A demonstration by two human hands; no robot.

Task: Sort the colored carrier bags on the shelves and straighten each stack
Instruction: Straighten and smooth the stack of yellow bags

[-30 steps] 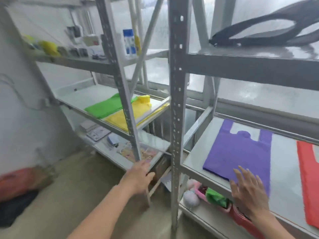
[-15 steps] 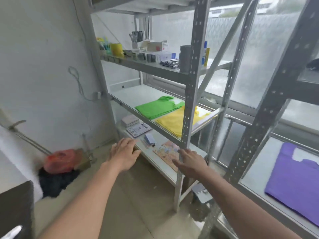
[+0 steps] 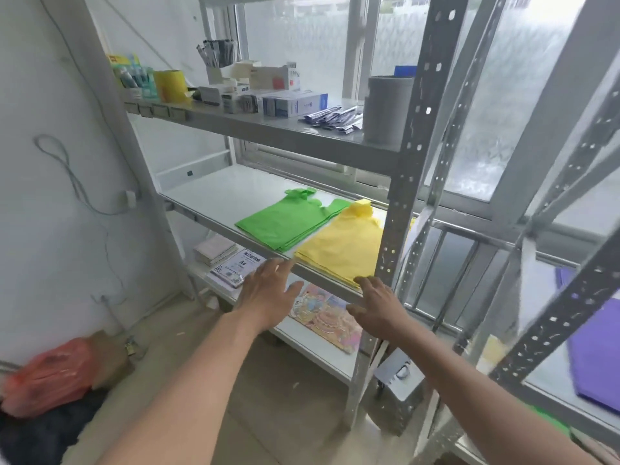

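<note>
Both hands empty, fingers spread: right hand (image 3: 377, 305) sits just below the yellow bags (image 3: 342, 245), nearer; left hand (image 3: 271, 290) below the green bags (image 3: 285, 221).

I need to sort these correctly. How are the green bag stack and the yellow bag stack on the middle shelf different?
The green bag stack lies left; the yellow bag stack lies right, partly hidden behind the shelf post. The right hand reaches the yellow stack's front edge; no hand is on the green one. Both lie flat, side by side, handles toward the window.
</note>
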